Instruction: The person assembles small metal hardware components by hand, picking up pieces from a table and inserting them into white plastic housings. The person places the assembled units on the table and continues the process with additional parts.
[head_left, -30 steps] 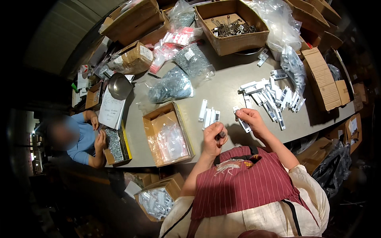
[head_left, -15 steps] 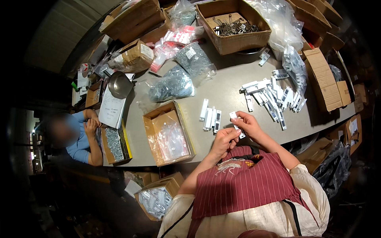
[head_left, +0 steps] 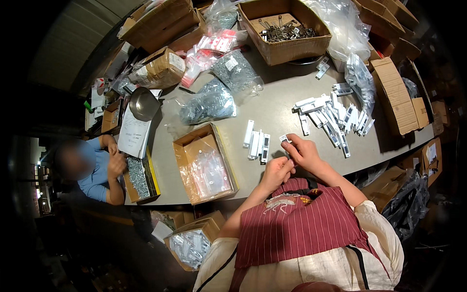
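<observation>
Near the table's front edge, my right hand (head_left: 304,152) is closed on a white oblong piece (head_left: 284,138) with a dark window. Only its upper end shows past the fingers. My left hand (head_left: 277,173) is closed at the lower end of the same piece, its fingertips meeting the right hand's; what lies between them is mostly hidden. Just left of my hands, several like pieces (head_left: 253,145) lie side by side, some with dark windows up. A loose heap of the same white pieces (head_left: 331,117) spreads to the right.
An open carton (head_left: 177,151) with clear bags stands at left. Bagged metal parts (head_left: 209,106) lie behind it. A box of metal parts (head_left: 272,51) sits at the back. At far left, a person in blue (head_left: 95,168) works by a box of small parts (head_left: 138,177).
The held piece has turned, so a dark window now shows, and my hands cover more of it. My left fingers have shifted slightly up. The other person's hands have moved.
</observation>
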`<state>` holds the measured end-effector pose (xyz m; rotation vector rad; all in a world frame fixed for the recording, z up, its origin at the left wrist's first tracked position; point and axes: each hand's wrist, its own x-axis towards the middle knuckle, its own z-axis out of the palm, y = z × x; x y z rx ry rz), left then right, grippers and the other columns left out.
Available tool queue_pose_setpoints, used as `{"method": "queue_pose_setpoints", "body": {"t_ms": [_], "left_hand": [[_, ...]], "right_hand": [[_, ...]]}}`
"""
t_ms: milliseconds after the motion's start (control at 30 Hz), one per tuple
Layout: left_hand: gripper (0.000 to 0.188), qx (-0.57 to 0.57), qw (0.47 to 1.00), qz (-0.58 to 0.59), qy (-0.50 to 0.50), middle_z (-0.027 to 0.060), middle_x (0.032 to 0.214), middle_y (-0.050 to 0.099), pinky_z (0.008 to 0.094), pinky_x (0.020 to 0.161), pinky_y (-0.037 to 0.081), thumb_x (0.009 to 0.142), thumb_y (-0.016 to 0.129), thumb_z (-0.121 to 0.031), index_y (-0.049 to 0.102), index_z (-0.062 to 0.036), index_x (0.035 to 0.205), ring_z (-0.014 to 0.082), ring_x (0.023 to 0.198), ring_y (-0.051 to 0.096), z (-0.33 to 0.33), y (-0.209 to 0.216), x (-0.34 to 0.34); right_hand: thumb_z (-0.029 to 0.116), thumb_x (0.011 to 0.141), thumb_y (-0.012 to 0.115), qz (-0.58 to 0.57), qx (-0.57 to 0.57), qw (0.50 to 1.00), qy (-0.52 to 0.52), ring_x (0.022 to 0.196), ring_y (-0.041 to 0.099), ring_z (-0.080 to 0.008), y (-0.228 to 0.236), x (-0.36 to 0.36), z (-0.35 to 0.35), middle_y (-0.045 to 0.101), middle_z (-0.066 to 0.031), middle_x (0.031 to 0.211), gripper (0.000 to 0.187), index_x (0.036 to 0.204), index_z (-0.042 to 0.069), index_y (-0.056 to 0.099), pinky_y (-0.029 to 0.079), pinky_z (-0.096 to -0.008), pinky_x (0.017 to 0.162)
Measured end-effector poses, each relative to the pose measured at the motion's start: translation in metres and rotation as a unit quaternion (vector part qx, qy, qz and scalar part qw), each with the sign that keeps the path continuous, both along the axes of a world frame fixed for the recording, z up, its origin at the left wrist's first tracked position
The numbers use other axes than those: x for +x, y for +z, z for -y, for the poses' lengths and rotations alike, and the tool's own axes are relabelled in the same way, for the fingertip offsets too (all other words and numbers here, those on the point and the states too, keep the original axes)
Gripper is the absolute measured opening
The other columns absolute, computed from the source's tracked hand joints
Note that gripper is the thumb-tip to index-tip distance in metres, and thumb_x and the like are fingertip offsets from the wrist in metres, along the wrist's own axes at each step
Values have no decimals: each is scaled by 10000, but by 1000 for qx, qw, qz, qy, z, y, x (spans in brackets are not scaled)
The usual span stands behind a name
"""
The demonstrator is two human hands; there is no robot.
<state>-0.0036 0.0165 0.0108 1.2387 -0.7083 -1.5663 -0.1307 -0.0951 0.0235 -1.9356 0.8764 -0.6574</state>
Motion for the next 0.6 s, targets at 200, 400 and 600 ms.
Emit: {"method": "queue_pose_setpoints", "body": {"t_ms": [200, 400, 600], "left_hand": [[345, -9, 1000, 1, 29, 14, 554, 565, 230, 435, 333, 1018, 576, -226, 625, 5, 767, 55, 444, 463, -2, -6, 0], [252, 33, 997, -71, -15, 3, 583, 507, 227, 453, 268, 924, 622, -178, 629, 2, 746, 53, 473, 399, -6, 31, 4], [160, -57, 984, -161, -47, 76, 590, 564, 258, 452, 351, 721, 528, -28, 643, 62, 654, 113, 459, 474, -12, 41, 10]], "right_hand": [[290, 984, 649, -24, -158, 987, 18, 496, 607, -230, 3, 4, 0, 592, -111, 575, 277, 1091, 34, 642, 428, -337, 474], [310, 1017, 606, 48, 246, 965, 77, 652, 581, -87, 9, -3, 8, 635, -14, 711, 292, 1053, 28, 669, 435, -268, 566], [293, 1030, 587, 85, 270, 954, -99, 799, 601, -92, -4, -36, 54, 699, -33, 954, 327, 1156, 3, 669, 470, -256, 690]]}}
